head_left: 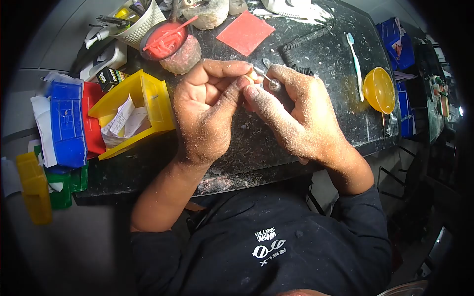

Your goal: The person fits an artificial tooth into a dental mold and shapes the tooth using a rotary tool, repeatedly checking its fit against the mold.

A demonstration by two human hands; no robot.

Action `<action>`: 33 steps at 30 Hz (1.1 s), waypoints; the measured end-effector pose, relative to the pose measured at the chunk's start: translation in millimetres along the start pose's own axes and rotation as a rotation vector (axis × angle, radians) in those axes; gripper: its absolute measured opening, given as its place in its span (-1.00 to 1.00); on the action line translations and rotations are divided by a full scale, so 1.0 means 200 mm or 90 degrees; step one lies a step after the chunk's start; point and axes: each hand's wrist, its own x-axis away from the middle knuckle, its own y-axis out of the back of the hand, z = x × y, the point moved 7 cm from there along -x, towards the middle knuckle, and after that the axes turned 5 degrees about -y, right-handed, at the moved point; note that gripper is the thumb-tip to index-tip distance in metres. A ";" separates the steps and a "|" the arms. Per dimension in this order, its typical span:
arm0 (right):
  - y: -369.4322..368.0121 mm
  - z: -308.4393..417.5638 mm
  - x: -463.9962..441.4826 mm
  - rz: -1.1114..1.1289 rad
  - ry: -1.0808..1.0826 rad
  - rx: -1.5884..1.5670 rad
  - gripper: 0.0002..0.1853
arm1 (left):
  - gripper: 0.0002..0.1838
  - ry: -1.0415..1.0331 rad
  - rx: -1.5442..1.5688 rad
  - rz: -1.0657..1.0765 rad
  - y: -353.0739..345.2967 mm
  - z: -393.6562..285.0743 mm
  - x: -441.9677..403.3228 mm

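Dust covers both of my hands, which meet over the dark bench. My left hand (205, 116) pinches a small pale-yellow piece (254, 75) between thumb and fingertips; its exact kind is too small to tell. Closed around a slim metal rotary handpiece (274, 85) is my right hand (308, 108), its thumb close to the left fingertips. The handpiece's thin tip points toward the small piece, but I cannot tell whether they touch. Most of the handpiece is hidden by my right fingers. Behind it a black coiled cord (307, 38) runs across the bench.
A yellow bin (165, 106) with papers stands left, beside red and blue bins (69, 116). Behind are a pan of red material (165, 42), a plaster block (210, 15) and a red sheet (246, 33). At right lie a toothbrush (355, 64) and a yellow bowl (379, 91).
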 end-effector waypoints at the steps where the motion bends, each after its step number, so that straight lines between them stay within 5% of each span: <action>1: 0.00 0.02 0.00 0.013 -0.023 -0.001 -0.55 | -0.84 -0.010 -0.011 -0.004 0.00 0.00 0.00; 33: 0.00 0.04 0.00 0.018 -0.014 0.020 -0.59 | -0.83 -0.057 0.013 -0.013 -0.02 -0.01 0.02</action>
